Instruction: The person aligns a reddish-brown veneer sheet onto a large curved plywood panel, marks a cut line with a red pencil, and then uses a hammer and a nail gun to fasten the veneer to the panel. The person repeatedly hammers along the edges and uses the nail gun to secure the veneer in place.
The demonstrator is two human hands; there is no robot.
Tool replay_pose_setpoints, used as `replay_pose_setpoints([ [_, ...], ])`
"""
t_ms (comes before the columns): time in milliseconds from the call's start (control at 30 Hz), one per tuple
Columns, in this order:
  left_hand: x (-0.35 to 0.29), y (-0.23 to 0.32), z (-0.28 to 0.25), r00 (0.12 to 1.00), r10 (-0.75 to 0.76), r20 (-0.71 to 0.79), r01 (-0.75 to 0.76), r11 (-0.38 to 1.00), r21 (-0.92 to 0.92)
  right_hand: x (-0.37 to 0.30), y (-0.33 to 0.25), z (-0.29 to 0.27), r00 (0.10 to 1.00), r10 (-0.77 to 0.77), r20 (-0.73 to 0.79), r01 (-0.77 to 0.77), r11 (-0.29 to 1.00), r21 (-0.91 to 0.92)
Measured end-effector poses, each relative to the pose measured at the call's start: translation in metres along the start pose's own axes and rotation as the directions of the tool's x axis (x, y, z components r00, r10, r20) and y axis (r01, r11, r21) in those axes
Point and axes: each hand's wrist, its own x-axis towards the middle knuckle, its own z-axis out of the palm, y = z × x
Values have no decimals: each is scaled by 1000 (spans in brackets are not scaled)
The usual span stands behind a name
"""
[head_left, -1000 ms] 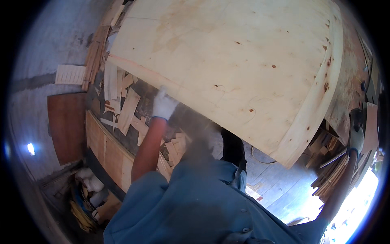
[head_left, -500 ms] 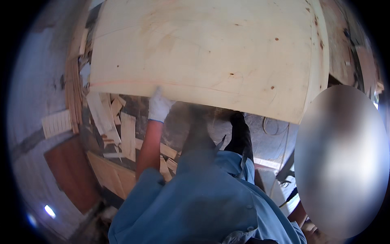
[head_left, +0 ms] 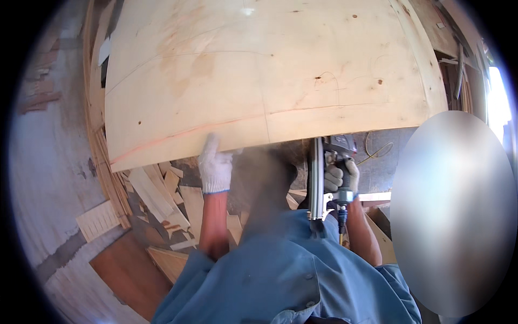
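Observation:
A large pale plywood sheet (head_left: 237, 86) spans the upper view, with a reddish line and thin pencil lines marked along its near side. My left hand (head_left: 217, 168), in a white knit glove, grips the near edge left of centre. One finger lies stretched on the top face; the fingers beneath are hidden. In my gloved right hand (head_left: 334, 177) is a nail gun (head_left: 317, 178) with a long metal magazine and an air hose fitting at its handle. Its head is close by the sheet's near edge; I cannot tell whether they touch.
Wood offcuts (head_left: 159, 197) litter the floor below the sheet at left. A reddish-brown board (head_left: 127, 272) lies lower left, near a slatted pale piece (head_left: 98, 220). Long thin strips (head_left: 102, 173) run along the left side. A thin yellow hose (head_left: 377, 154) loops at right.
My right hand has come up into view from the lower right, holding the nail gun near the sheet's edge. My left hand stays at the edge, while the view has tilted slightly.

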Motion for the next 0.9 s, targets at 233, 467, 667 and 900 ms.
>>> replay_pose_setpoints([
  [233,1,19,7,996,76,-35,-71,991,114,125,77,-75,972,-141,189,94,967,239],
  [467,-2,26,-4,985,159,-67,-129,936,327,185,125,-42,873,-63,483,-167,893,418],
  [667,-4,20,-13,985,165,-54,-133,920,369,195,124,-65,944,-108,313,-12,934,357],
  [900,-11,15,-44,995,-37,-96,57,975,215,225,81,-79,990,-135,27,131,984,123],
])
